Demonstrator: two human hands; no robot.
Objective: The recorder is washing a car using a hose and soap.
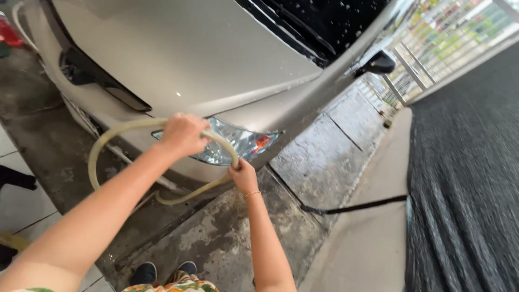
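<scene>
A pale yellowish garden hose (111, 132) loops in the air in front of a beige car (184, 48). My left hand (183, 133) is closed around the upper part of the loop, just before the car's headlight (238, 143). My right hand (243, 176) grips the hose lower down, below the headlight, where the loop bends back. The hose's lower curve (178, 199) hangs near the wet concrete floor (227, 232). The hose's end is hidden.
The car's wet windscreen (324, 21) and side mirror (378, 64) are at the top. A dark strap or hose (351, 207) lies across the concrete kerb (373, 216). A road (470, 173) runs on the right. A metal gate (432, 48) stands beyond. My shoes (162, 270) show below.
</scene>
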